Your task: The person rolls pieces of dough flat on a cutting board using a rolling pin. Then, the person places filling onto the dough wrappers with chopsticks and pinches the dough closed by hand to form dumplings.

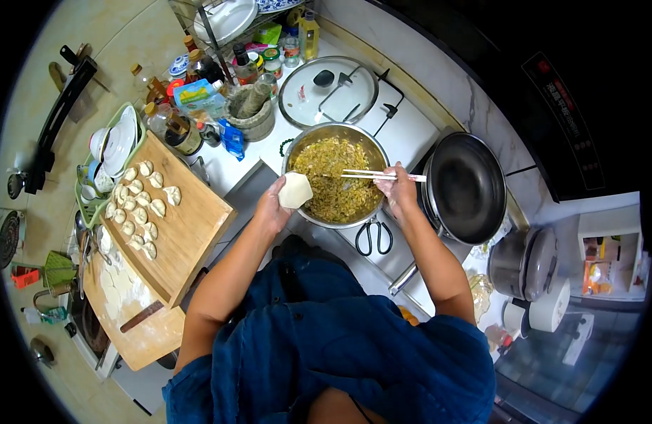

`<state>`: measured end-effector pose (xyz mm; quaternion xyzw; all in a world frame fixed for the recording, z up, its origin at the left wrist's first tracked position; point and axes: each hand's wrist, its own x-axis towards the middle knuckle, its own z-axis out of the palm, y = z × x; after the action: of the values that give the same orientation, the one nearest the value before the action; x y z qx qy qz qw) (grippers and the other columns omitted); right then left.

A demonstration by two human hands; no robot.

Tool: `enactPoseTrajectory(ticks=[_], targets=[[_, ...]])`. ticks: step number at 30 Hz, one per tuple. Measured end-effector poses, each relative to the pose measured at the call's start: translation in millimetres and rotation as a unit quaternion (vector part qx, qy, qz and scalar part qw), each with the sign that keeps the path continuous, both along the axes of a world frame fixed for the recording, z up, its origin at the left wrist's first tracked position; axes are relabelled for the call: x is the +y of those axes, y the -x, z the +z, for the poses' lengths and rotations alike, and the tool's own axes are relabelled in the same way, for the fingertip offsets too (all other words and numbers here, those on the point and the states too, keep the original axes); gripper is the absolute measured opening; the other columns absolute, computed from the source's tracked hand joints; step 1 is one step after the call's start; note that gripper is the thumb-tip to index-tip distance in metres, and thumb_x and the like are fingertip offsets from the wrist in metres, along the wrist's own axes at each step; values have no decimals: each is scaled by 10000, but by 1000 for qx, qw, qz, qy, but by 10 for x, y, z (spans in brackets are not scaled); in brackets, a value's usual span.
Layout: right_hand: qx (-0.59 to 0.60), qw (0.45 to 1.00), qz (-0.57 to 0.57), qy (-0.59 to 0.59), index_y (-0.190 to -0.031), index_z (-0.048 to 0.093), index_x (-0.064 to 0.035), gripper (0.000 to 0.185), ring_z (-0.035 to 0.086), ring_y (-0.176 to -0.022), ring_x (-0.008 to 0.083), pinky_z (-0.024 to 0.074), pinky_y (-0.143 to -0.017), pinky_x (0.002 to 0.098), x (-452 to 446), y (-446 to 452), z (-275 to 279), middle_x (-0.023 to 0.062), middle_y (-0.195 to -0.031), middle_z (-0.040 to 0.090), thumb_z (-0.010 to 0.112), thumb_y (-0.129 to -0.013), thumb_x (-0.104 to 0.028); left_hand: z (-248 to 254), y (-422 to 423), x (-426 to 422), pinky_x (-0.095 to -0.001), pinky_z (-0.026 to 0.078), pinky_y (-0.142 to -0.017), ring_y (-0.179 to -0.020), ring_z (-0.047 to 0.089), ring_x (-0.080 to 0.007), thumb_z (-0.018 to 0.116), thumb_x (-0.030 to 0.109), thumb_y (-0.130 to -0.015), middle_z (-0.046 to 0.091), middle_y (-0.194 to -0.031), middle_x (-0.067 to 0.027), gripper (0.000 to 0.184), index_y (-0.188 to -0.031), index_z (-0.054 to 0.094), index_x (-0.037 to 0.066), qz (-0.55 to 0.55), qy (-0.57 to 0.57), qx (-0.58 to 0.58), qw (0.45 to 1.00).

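My left hand [272, 203] holds a round, pale dumpling wrapper [295, 191] at the left rim of a steel bowl. Chopped yellow-green filling [333, 201] lies in the bowl [377, 150]. My right hand [398, 189] is closed around a pair of white chopsticks [365, 174], whose tips reach over the filling. To the left, several folded dumplings [141, 214] sit on a wooden board [188, 230]. Below it, a floured board [156, 341] carries a rolling pin [141, 316] and dough pieces [117, 290].
Black-handled scissors [374, 238] lie just below the bowl. A black frying pan [466, 187] stands at the right, and a glass lid [329, 90] rests on the stove behind. Bottles [204, 67] and a stone mortar [249, 124] crowd the back left. A pot [513, 263] is farther right.
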<state>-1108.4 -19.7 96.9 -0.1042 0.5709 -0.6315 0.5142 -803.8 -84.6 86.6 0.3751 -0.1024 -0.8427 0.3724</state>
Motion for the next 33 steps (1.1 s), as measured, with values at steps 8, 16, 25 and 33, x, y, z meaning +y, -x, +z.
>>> enactPoseTrajectory(ticks=[8,16,25,33], targets=[[-65,997,16,48,-838,577,-64,338,666,-730,247,571,-690,335,79,-251,421,149,-842,650,508,-996,-354,118,485,-86,-468,442,-1053,-1233,554,-303,347,418,-1038,567,-1347,-122,500,-1377,470,72,-9,-22,54,998],[11,998,59,22,-873,583,-43,402,672,-718,235,579,-701,347,185,-470,526,142,-838,656,461,-1025,-395,453,602,-78,-478,432,-1057,-1256,527,-315,272,518,-1029,534,-1378,-147,598,-1377,465,72,34,-70,85,993],[89,987,52,125,-812,583,-12,535,655,-641,226,559,-602,326,357,-388,904,160,-787,658,342,-1051,-425,645,511,-77,-505,352,-1105,-1307,467,-334,259,515,-1033,519,-1392,-143,581,-1375,465,92,50,-65,59,995],[37,995,50,75,-840,593,-22,497,658,-649,228,573,-637,348,225,-530,679,137,-782,639,384,-1045,-424,630,490,-68,-501,404,-1054,-1230,517,-313,273,522,-1033,547,-1344,-135,583,-1372,466,88,38,-61,68,995]])
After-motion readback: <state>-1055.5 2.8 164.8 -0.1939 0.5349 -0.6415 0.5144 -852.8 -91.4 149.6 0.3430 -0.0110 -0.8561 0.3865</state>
